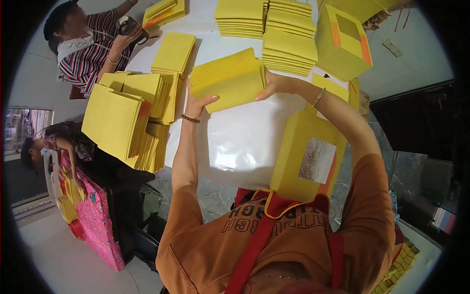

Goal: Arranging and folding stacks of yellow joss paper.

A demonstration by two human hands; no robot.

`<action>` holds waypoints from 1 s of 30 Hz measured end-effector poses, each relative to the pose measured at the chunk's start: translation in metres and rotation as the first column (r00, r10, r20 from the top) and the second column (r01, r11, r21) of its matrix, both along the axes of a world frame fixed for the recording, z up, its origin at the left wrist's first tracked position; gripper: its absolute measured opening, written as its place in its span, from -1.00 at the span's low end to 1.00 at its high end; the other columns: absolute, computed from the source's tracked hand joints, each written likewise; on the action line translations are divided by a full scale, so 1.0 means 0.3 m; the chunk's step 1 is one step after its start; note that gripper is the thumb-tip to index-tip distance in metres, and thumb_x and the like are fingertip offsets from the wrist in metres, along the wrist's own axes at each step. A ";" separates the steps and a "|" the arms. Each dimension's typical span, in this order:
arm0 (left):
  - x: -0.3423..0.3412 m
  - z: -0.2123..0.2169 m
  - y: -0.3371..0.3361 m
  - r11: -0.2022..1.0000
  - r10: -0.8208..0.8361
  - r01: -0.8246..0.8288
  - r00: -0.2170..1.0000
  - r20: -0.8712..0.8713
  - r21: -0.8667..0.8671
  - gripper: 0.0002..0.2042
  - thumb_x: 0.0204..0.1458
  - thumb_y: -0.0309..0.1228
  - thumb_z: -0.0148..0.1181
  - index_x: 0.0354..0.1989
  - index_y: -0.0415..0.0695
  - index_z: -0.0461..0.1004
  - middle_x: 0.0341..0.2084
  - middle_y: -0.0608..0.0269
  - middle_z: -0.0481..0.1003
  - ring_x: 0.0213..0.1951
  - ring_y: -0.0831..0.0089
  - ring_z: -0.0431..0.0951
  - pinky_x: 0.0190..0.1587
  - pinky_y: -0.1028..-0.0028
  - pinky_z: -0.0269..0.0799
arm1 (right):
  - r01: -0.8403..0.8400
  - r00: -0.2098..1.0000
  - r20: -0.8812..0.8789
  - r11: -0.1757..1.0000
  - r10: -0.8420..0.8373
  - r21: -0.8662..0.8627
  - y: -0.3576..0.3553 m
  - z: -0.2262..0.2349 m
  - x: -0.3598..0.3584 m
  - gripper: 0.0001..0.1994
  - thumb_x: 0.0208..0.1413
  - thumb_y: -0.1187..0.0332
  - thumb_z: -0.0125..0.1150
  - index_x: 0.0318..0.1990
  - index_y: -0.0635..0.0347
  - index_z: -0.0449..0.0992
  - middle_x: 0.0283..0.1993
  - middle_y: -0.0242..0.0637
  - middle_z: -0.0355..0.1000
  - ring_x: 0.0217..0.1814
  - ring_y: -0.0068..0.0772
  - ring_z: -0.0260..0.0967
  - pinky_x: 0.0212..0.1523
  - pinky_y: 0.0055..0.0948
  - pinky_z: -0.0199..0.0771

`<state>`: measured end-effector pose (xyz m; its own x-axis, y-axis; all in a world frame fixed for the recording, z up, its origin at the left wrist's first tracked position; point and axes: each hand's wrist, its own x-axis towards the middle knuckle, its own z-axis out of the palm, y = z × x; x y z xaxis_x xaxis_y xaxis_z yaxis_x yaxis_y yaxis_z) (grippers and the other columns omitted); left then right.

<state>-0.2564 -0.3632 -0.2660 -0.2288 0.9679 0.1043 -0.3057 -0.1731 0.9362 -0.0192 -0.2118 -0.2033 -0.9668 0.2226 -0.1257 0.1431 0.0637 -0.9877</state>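
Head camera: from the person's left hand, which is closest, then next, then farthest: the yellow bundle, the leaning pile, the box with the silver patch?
From the left hand:
1. Yellow bundle, held in it.
2. Leaning pile, on its left.
3. Box with the silver patch, across on the right.

The fingers of the right hand (273,86) go behind the bundle of yellow paper sheets (228,79), so only the thumb side shows. The left hand (198,104) shows only its back, its palm pressed to the bundle's near edge. A yellow cardboard box (307,156) covers part of the white-topped desk (245,132). Tall stacks of yellow sheets (289,34) at the far end are cut off by the upper edge.
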 end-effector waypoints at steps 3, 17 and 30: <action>0.013 -0.032 0.009 1.000 -0.012 0.010 0.997 -0.070 -0.024 -0.21 -0.35 -0.68 0.34 0.08 -0.07 -0.02 -0.02 0.18 0.25 0.06 0.31 0.28 0.06 0.30 0.31 | 0.004 0.990 0.141 0.989 0.018 -0.151 0.031 -0.112 -0.010 0.29 -0.41 0.17 0.48 0.31 0.17 -0.54 0.35 0.00 -0.32 0.43 -0.20 -0.39 0.33 -0.26 -0.21; -0.007 -0.101 -0.019 0.960 -0.117 0.115 0.993 0.009 -0.254 -0.06 -0.39 -0.71 0.36 0.18 -0.03 -0.14 0.02 0.21 0.22 0.12 0.35 0.22 0.10 0.31 0.29 | 0.206 0.978 -0.084 0.950 -0.191 0.234 0.019 -0.230 -0.031 0.32 -0.44 0.08 0.49 0.30 0.24 -0.54 0.34 0.15 -0.28 0.41 0.08 -0.38 0.35 -0.18 -0.31; -0.002 -0.193 0.018 0.919 -0.324 0.093 0.729 -0.603 -0.382 -0.06 -0.53 -0.23 0.53 0.16 -0.05 0.13 0.04 0.18 0.26 0.10 0.26 0.17 0.21 0.22 -0.08 | 0.238 0.971 -0.120 0.869 -0.206 0.433 0.002 -0.271 0.015 0.30 -0.51 0.15 0.55 0.31 0.24 -0.39 0.27 0.04 -0.03 0.34 -0.03 -0.12 0.31 -0.21 -0.12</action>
<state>-0.2570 -0.3578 -0.3239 -0.0062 0.9873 -0.1589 0.3965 0.1483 0.9060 -0.0148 -0.2112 -0.2846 -0.8876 0.4495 0.1005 0.1392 0.4698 -0.8717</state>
